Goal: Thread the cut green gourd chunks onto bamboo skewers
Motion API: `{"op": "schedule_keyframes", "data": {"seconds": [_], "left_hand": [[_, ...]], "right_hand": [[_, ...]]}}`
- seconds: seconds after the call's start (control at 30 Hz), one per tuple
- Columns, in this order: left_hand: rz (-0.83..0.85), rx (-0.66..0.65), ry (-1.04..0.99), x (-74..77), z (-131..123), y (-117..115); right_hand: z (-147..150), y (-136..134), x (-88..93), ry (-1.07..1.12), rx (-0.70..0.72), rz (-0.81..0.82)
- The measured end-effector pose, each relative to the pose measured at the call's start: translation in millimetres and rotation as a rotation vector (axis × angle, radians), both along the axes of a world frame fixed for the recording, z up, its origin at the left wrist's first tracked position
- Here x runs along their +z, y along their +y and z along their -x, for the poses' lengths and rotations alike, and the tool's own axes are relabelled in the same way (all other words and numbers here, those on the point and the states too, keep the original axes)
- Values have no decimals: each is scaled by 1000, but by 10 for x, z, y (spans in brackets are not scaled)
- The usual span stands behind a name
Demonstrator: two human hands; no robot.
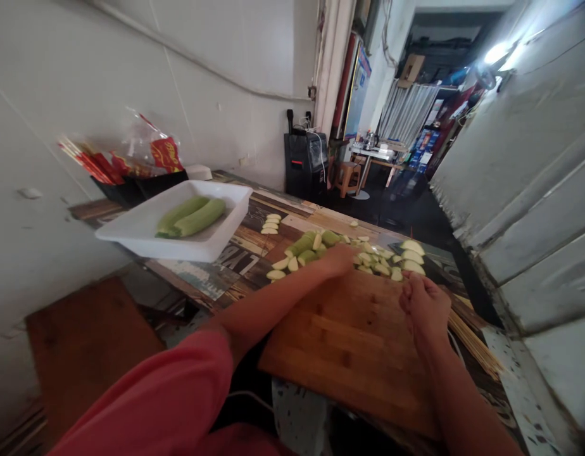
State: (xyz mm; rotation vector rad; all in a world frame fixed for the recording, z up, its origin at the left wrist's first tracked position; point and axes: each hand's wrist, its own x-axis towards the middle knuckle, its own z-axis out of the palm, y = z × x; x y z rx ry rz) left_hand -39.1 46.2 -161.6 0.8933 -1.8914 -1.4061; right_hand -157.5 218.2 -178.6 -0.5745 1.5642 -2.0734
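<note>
My right hand (425, 304) is closed at the right edge of the wooden cutting board (340, 335). It grips the lower end of a skewer, with several zucchini slices (413, 256) threaded in a row above the fingers. My left hand (342, 258) reaches over the board's far edge into cut zucchini pieces (380, 261); its fingers are too hidden and blurred to read. Larger zucchini chunks (302, 244) lie just left of it. Farther left, another short row of zucchini slices (271, 223) rests on the patterned table (235, 291).
A white tray (192, 250) with two whole zucchinis (192, 216) stands on the left. Behind it is a black holder (140, 189) with red packets. Bamboo sticks (475, 342) lie right of the board. A black speaker (306, 163) stands beyond the table, by the wall.
</note>
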Motion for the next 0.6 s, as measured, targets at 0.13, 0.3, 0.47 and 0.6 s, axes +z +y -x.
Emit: {"op": "schedule_keyframes", "data": {"seconds": [0.13, 0.3, 0.47, 0.6], "left_hand": [[269, -6, -225, -37, 115, 35], [419, -44, -301, -36, 124, -15], [532, -141, -389, -12, 46, -108], [297, -47, -129, -6, -22, -109]], "right_hand": [[44, -1, -6, -16, 8, 22], [31, -1, 12, -39, 47, 11], [-3, 26, 36, 7, 83, -51], [-39, 54, 49, 98, 140, -83]]}}
